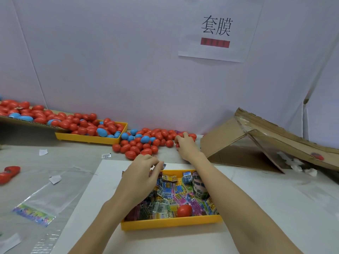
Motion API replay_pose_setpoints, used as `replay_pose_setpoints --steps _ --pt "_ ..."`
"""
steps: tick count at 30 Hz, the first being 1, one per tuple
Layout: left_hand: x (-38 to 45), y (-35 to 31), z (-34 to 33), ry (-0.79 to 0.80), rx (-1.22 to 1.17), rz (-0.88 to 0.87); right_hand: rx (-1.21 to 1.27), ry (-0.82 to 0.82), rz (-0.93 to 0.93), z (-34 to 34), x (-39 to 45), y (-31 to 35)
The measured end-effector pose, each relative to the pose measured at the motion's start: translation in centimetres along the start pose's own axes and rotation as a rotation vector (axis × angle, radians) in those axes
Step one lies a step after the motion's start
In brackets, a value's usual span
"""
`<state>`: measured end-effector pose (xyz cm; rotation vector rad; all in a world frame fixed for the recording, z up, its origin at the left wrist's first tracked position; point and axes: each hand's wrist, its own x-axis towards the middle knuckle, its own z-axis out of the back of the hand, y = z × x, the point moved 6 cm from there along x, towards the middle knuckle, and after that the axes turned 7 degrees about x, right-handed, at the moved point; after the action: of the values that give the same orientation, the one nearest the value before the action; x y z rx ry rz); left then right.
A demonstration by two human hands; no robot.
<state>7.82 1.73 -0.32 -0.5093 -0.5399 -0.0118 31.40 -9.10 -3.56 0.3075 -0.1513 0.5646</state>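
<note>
Red egg (177, 145) under right hand (186, 146); small packet (164, 165) at left hand's (141, 174) fingertips.

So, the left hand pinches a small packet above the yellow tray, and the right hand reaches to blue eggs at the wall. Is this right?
Not quite. The right hand curls its fingers onto red eggs, not blue; the few blue eggs lie further left. The head view shows this. The left hand does pinch a small packet above the yellow tray.
</note>
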Motion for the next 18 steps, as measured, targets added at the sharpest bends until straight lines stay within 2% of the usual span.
replay_pose_setpoints --steps 3,7,11,15,18 --pt "0.0 0.3 -0.2 0.012 0.012 0.007 0.126 -0.024 0.015 1.1 -1.0 0.4" --pt "0.0 0.2 0.1 -0.006 -0.015 0.008 0.341 -0.120 0.124 4.6 -4.7 2.2" --pt "0.1 -0.2 0.4 -0.041 -0.260 0.076 0.601 -0.160 0.246 7.0 -12.1 3.8" --pt "0.0 -0.9 -1.4 0.171 -0.542 0.137 0.814 -0.118 0.310 7.1 -18.3 5.3" --pt "-0.3 -1.7 -1.9 0.212 -0.606 0.107 0.787 -0.162 0.348 7.3 -19.8 5.8"
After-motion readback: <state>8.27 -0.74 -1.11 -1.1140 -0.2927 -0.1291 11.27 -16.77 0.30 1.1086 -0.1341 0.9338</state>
